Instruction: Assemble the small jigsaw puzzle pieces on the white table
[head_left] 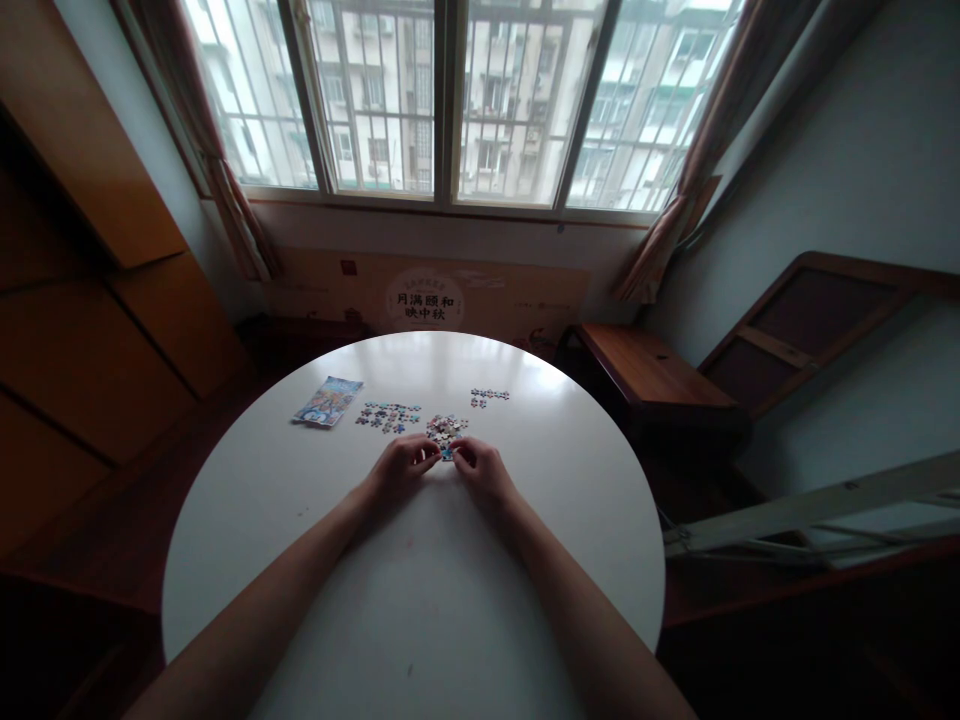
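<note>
Both my hands rest near the middle of a round white table (315, 560). My left hand (403, 468) and my right hand (481, 470) have their fingers curled, and the fingertips meet on a small bluish jigsaw piece (448, 454). Just beyond the fingers lies a small heap of loose jigsaw pieces (447, 427). A spread of coloured pieces (388, 416) sits to its left, and a short joined row of pieces (489, 396) lies farther back on the right.
A colourful printed packet (328, 401) lies on the table at the left. A wooden bench (651, 368) stands right of the table, a wooden cabinet (90, 330) to the left. A barred window (457, 100) fills the far wall.
</note>
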